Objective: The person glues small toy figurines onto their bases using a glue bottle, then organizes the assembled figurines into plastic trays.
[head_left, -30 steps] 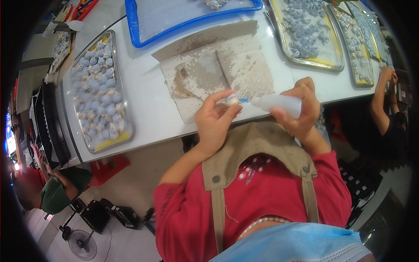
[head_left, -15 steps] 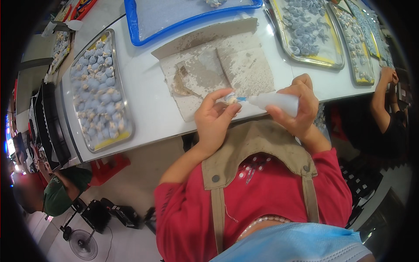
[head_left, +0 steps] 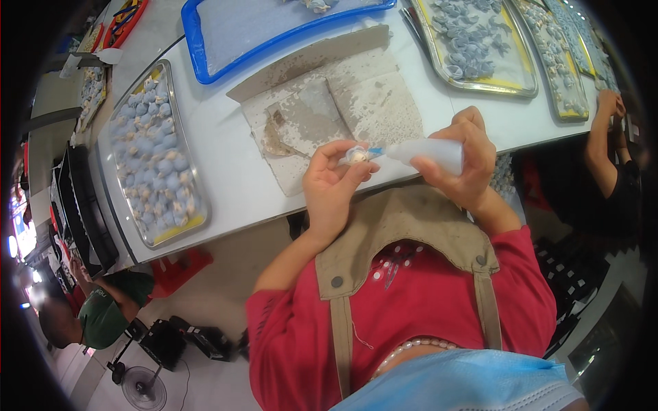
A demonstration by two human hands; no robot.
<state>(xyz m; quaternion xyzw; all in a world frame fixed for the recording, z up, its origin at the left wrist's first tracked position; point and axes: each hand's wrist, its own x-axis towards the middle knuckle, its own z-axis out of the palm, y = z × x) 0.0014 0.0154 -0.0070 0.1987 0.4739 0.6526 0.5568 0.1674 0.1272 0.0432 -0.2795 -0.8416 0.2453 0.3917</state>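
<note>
Between the thumb and fingers of my left hand (head_left: 334,179) is a small round pale piece (head_left: 357,156), cream and whitish; its exact kind is too small to make out. My right hand (head_left: 466,159) is wrapped round a translucent white squeeze bottle (head_left: 432,155), tilted almost level. The bottle's blue nozzle tip (head_left: 375,151) points left and meets or nearly meets the small piece. Both hands are above the near edge of the table, just in front of a stained, unfolded cardboard sheet (head_left: 377,96).
At left lies a metal tray (head_left: 164,236) of blue-grey and cream round pieces. A blue-rimmed tray (head_left: 274,51) sits behind the cardboard. Far right, a metal tray (head_left: 510,75) holds grey curled pieces, with a narrower tray (head_left: 572,113) beside it. Co-workers sit at both sides.
The whole view has shifted slightly. My left hand has turned the small piece a little, showing more of its round face; the bottle stays at it in my right hand.
</note>
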